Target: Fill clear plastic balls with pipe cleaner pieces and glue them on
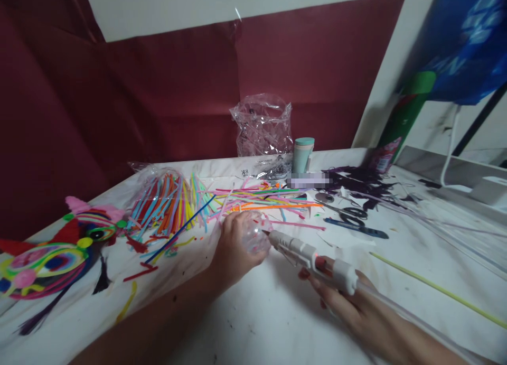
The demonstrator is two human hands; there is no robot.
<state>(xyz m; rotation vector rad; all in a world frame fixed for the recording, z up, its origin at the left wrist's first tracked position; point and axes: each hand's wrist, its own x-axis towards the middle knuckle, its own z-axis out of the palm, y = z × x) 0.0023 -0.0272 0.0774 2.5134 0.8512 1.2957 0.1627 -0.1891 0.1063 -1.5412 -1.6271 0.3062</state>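
From the head camera I am looking down on a white worktop [253, 328] that is carrying a scatter of craft material. My left hand [232, 249] is curling its fingers around a small clear ball [255, 237] with pink showing in it, holding it just above the worktop near the middle of the view. My right hand [350, 304] is gripping a white glue gun [312, 256], fingers wrapped under its body, and the nozzle is pointing left and touching the right side of the ball. A translucent glue stick is sticking out of the back of the gun and running along my right forearm.

Behind the left hand a heap of coloured pipe cleaners [166, 201] is lying half inside a clear wrapper, and looser ones [269, 196] are fanning out to the right of it. At the far left a bright pipe-cleaner figure [51, 254] is resting flat. A crumpled clear plastic bag [263, 127] is standing against the dark red backdrop, with a teal-capped tube [303, 153] upright just beside it. Black-handled scissors [352, 217] are lying beyond the gun, near a pile of purple scraps [356, 180]. A long yellow-green stem [435, 288] is lying slantwise to the right of my right hand
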